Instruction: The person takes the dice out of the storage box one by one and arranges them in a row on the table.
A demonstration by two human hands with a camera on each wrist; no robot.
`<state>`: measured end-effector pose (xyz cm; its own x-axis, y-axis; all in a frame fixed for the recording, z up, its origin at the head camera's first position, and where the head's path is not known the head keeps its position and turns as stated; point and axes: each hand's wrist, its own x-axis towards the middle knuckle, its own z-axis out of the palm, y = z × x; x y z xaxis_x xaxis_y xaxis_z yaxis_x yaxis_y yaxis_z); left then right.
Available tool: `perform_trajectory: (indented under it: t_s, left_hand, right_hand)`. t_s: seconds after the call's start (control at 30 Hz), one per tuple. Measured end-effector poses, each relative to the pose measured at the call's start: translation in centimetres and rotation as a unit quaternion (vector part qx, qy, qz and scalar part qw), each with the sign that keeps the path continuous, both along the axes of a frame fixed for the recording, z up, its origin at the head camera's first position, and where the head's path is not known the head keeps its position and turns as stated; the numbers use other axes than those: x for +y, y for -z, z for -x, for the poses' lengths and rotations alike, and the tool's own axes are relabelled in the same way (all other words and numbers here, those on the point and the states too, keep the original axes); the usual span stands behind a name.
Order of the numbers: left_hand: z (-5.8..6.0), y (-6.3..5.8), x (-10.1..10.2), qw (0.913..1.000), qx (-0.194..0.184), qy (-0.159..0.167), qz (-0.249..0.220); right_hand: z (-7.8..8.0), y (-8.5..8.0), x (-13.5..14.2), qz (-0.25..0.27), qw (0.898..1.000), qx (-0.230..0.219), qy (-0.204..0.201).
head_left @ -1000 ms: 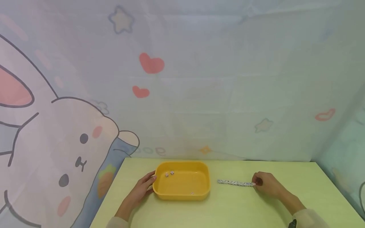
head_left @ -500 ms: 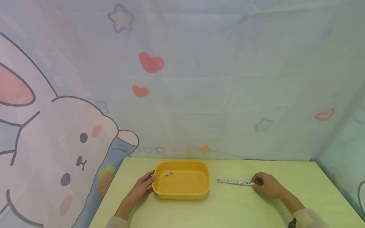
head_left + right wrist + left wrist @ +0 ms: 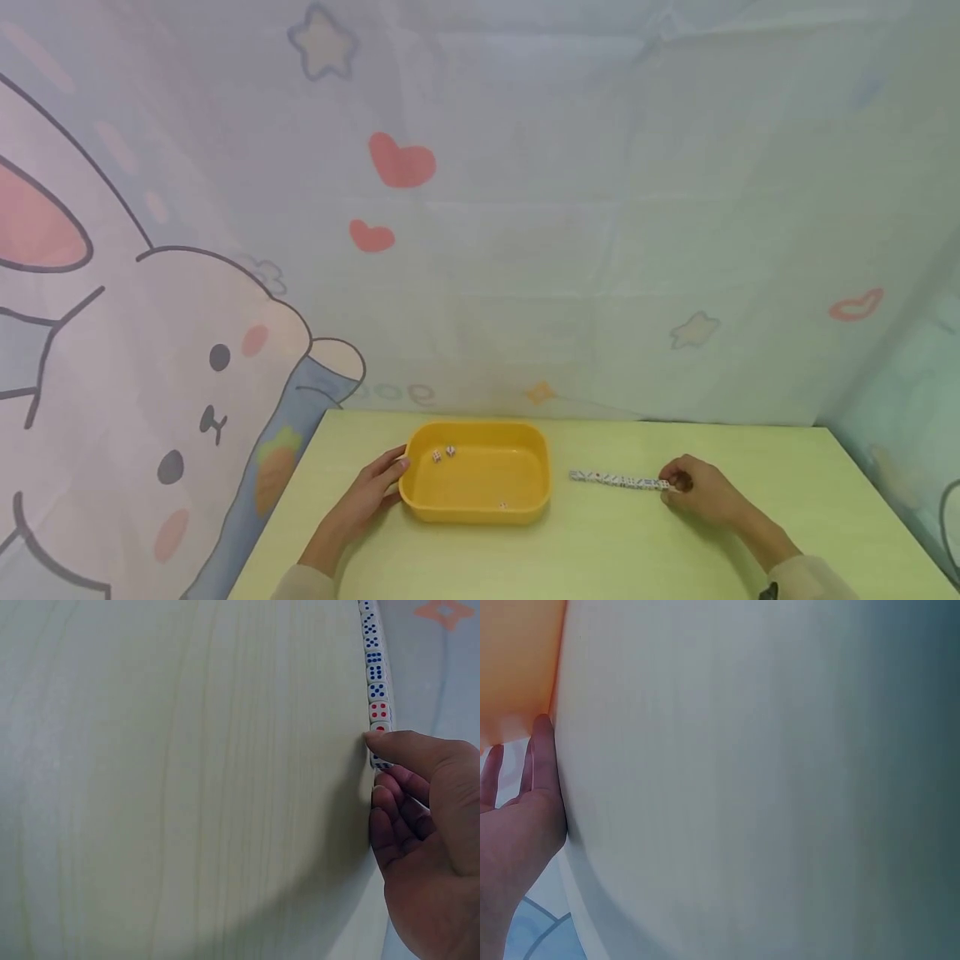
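A yellow tray (image 3: 480, 515) stands left of centre on the table in the head view. My left hand (image 3: 369, 493) is at its left side, with fingers fairly straight; the thumb touches the rim. The left wrist view shows those fingertips (image 3: 544, 729) against the tray's wall. To the tray's right runs a row of white dice (image 3: 618, 481) with blue and red pips, set face to face. My right hand (image 3: 705, 492) pinches the row's right end between thumb and forefinger. In the right wrist view the thumb partly covers a die with a red pip (image 3: 381, 729).
Inside the tray lie three loose dice, two near the back left corner, including one die (image 3: 437, 457), and another die (image 3: 503, 505) by the front wall. A light yellow-green table (image 3: 525, 567) carries everything. Behind it hangs a printed cloth (image 3: 600, 208) with a rabbit and hearts.
The head view has tilted slightly. My right thumb and forefinger have shifted very slightly at the row's end; the tray, the dice and my left hand keep their places.
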<state>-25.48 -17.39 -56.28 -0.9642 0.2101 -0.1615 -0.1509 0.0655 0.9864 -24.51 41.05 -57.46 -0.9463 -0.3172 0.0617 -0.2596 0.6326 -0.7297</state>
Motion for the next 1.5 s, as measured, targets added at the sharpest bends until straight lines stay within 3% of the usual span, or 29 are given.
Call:
perform_trajectory:
  t_s: [0.27, 0.5, 0.83, 1.07, 1.23, 1.5]
  left_hand:
    - [0.7, 0.4, -0.3, 1.0, 0.006, 0.006, -0.001]
    - [0.6, 0.7, -0.4, 1.0, 0.003, -0.003, -0.002]
    - [0.2, 0.8, 0.5, 1.0, 0.006, 0.001, -0.004]
    - [-0.2, 1.0, 0.7, 0.9999, 0.008, 0.001, -0.01]
    - [-0.4, 1.0, 0.6, 0.9999, 0.01, 0.003, -0.006]
    - [-0.6, 0.7, 0.4, 0.9999, 0.008, 0.01, -0.007]
  right_hand:
    - [0.2, -0.2, -0.1, -0.01, 1.0, 0.009, 0.002]
    - [0.3, 0.1, -0.3, -0.013, 1.0, 0.016, -0.004]
    - [-0.4, -0.2, 0.4, -0.063, 0.997, 0.049, 0.002]
    - [-1.0, -1.9, -0.2, -0.019, 0.997, 0.06, 0.037]
    - [-0.4, -4.3, -4.3, 0.009, 0.993, 0.115, 0.008]
    - [1.4, -7.1, -15.2, 0.0, 0.983, 0.133, -0.125]
